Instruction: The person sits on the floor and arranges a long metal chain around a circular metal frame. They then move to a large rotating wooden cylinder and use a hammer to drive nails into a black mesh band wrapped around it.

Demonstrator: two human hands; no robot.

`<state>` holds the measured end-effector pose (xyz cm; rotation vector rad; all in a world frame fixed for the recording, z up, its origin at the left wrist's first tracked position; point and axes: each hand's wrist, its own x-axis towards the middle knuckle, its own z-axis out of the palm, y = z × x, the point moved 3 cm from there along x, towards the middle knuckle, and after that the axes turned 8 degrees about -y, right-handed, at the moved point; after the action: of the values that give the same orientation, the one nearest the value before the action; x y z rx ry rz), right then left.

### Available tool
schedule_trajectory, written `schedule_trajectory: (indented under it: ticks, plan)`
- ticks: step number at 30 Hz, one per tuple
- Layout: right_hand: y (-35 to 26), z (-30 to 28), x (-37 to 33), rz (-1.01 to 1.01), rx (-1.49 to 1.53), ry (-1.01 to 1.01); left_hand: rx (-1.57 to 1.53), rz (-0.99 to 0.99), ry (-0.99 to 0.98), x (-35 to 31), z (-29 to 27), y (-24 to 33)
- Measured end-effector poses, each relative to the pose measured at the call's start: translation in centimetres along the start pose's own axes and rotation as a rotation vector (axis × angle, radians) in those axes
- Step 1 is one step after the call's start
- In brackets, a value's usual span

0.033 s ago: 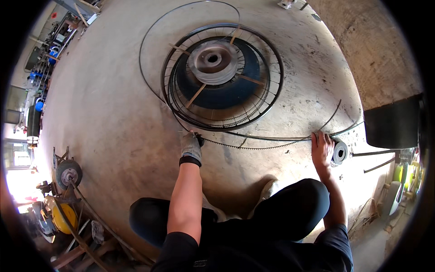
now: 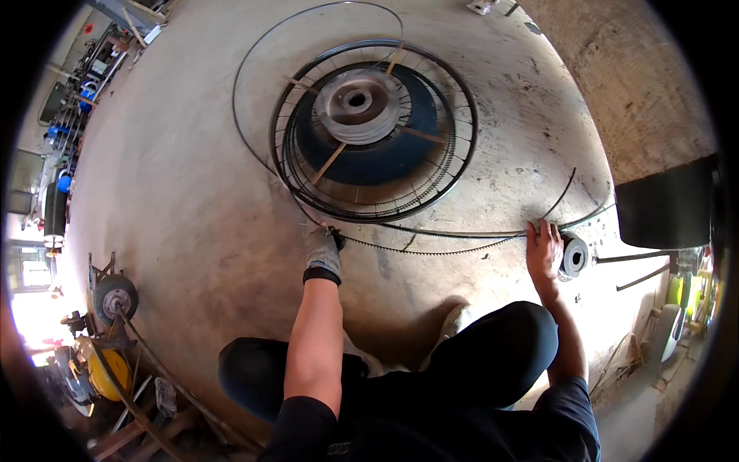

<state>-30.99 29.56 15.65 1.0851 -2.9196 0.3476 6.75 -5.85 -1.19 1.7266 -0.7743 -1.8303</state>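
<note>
Our toothed strip (image 2: pixel 443 253) bows between our fingers, held by the gloved left hand (image 2: pixel 322 252); under the bare right hand (image 2: pixel 545 250), whether the fingers grip or merely press, we cannot tell. Ahead of them, toothed coils already lie within the black hoop (image 2: pixel 474 115), around the grey pulley (image 2: pixel 358 123); our span and the loose end (image 2: pixel 567 189) beyond the right fingers are still outside.

Toothed strip (image 2: pixel 443 252) runs betw. L hand (image 2: pixel 323 254), ctr, and R hand (image 2: pixel 545 252), R of frame; hub (image 2: pixel 359 114) inside ring (image 2: pixel 474 127), upper ctr; roller (image 2: pixel 574 245) just R of R hand; tyred wheel (image 2: pixel 115 299), lower L.
</note>
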Motion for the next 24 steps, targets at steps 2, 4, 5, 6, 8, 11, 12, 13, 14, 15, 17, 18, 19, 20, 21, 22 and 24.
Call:
schedule_trajectory:
  ticks: [2, 4, 5, 6, 8, 11, 12, 13, 14, 15, 17, 18, 19, 20, 21, 22, 24]
  plan:
    - [-0.4, 0.7, 0.3, -0.019, 0.005, 0.109, 0.071, 0.059, 0.033, 2.1, -2.6, -2.2]
    - [0.6, 1.6, -0.5, 0.070, 0.016, 0.196, -0.239, -0.002, -0.157, 0.9, -1.4, -2.6]
    - [1.3, 2.5, -1.0, 0.139, 0.025, 0.175, -0.397, -0.034, -0.241, -0.5, -0.3, -2.2]
    - [2.0, 3.3, -1.5, 0.199, 0.062, 0.183, -0.339, -0.070, -0.149, -1.9, 0.7, -1.7]
    - [2.8, 4.4, -2.5, 0.366, 0.178, 0.162, -0.212, -0.126, 0.044, -4.3, 1.9, -0.6]
    - [4.8, 5.9, -2.9, 0.541, 0.529, 0.179, -0.274, -0.114, 0.053, -5.6, 3.0, -0.6]
    - [5.1, 6.1, -2.7, 0.524, 0.529, 0.230, -0.326, -0.116, 0.034, -5.7, 3.1, -0.8]
    - [6.0, 6.8, -2.3, 0.441, 0.783, 0.205, -0.376, -0.121, 0.013, -5.2, 3.0, -1.2]
    - [4.9, 6.0, -1.7, 0.456, 1.052, 0.168, -0.429, -0.125, -0.005, -4.7, 2.8, -1.6]
    - [3.2, 5.5, -1.2, 0.464, 1.321, 0.130, -0.452, -0.132, -0.013, -4.2, 2.6, -2.1]
    - [2.5, 5.1, -0.6, 0.456, 1.296, 0.142, -0.423, -0.130, -0.034, -3.6, 2.6, -3.5]
    - [2.1, 5.2, -0.2, 0.466, 1.348, 0.141, -0.403, -0.129, -0.040, -3.3, 2.5, -4.2]
    - [2.3, 5.6, 0.0, 0.481, 1.396, 0.150, -0.386, -0.133, -0.052, -3.2, 2.9, -4.8]
    - [3.1, 6.8, 0.0, 0.507, 1.426, 0.175, -0.402, -0.132, -0.082, -3.3, 3.1, -5.3]
    - [3.7, 7.9, 0.1, 0.531, 1.458, 0.199, -0.419, -0.130, -0.111, -3.2, 2.9, -5.8]
    - [3.5, 8.1, 0.2, 0.574, 1.430, 0.213, -0.458, -0.147, -0.200, -2.2, 2.1, -6.8]
    - [3.1, 8.1, 0.5, 0.636, 1.425, 0.227, -0.573, -0.194, -0.462, 0.8, -0.1, -9.1]
